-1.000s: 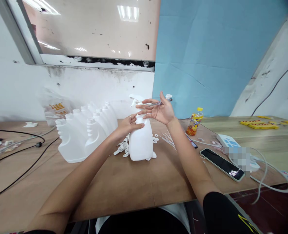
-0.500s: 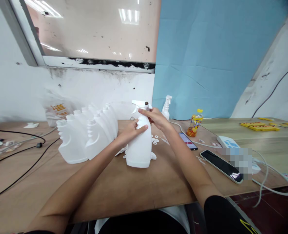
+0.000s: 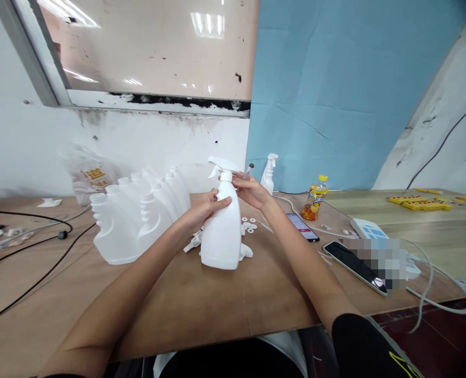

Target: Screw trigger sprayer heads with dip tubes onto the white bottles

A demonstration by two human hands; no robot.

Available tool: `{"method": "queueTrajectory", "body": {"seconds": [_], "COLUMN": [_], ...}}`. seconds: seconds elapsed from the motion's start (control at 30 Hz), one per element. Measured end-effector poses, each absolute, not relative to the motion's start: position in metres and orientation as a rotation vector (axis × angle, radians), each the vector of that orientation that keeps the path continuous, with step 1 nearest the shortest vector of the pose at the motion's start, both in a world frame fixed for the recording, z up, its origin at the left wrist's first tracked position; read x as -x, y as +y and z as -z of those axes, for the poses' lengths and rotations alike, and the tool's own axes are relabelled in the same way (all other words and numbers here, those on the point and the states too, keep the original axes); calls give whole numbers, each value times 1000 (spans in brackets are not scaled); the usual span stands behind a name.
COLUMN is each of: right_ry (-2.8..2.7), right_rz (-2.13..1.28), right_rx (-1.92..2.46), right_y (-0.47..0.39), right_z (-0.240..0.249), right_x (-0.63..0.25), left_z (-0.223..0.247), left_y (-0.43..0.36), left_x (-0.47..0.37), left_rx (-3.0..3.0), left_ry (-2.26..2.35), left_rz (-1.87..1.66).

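The head view showed a white plastic spray bottle [image 3: 221, 236] with a rounded body at the middle of the frame, leaning slightly, its white trigger sprayer head [image 3: 223, 164] sitting on the neck with the nozzle end toward the left; whether its base touched the brown wooden table [image 3: 201, 304] could not be told. The left hand [image 3: 206, 207] had its grip clamped around the upper body of the bottle, thumb across the front. The right hand [image 3: 253, 190] was at the neck from the other side, its fingers bent and partly hidden, with a slim brown-ended pen [image 3: 248, 170] caught in its grip and jutting up. Loose white plastic sprayer parts [image 3: 193, 241] lay just left of the bottle, and small white flat rings [image 3: 250, 226] lay to its right. Left of centre stood a cluster of translucent white open-necked bottles [image 3: 116, 231], near a crumpled clear plastic bag [image 3: 93, 173] with orange print. Right of centre, another white spray bottle [image 3: 269, 176] stood upright before the pale blue cloth [image 3: 315, 94], with a yellow-capped drink bottle [image 3: 315, 198] farther right and a dark-screened phone [image 3: 354, 266] at the lower right.
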State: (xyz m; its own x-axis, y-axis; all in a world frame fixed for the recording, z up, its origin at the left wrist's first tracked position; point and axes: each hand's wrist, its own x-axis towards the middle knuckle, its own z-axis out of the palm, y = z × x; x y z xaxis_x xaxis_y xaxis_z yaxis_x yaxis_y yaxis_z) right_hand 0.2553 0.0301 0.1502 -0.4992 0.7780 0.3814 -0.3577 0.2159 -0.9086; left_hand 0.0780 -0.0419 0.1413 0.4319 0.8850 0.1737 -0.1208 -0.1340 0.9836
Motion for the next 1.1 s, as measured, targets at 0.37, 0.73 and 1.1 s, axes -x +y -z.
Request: {"method": "queueTrajectory", "body": {"seconds": [0.37,0.73,1.1], "right_ry": [-1423,-1467,-1252], "right_rz": [-1513,-1495,-1304], "right_rx": [317,297,200], "right_y": [24,25,22], "right_z": [-150,-152,-180], "right_x": [-239,-244,-282], "left_z": [-141,-146,-189], "left_y": [-42,-44,-73], "left_x": [-77,-70,-16], "left_rx": [-1450,-1443,-1841], "left_ry": [762,708,828], "left_rz": [-1003,-930,-542]}}
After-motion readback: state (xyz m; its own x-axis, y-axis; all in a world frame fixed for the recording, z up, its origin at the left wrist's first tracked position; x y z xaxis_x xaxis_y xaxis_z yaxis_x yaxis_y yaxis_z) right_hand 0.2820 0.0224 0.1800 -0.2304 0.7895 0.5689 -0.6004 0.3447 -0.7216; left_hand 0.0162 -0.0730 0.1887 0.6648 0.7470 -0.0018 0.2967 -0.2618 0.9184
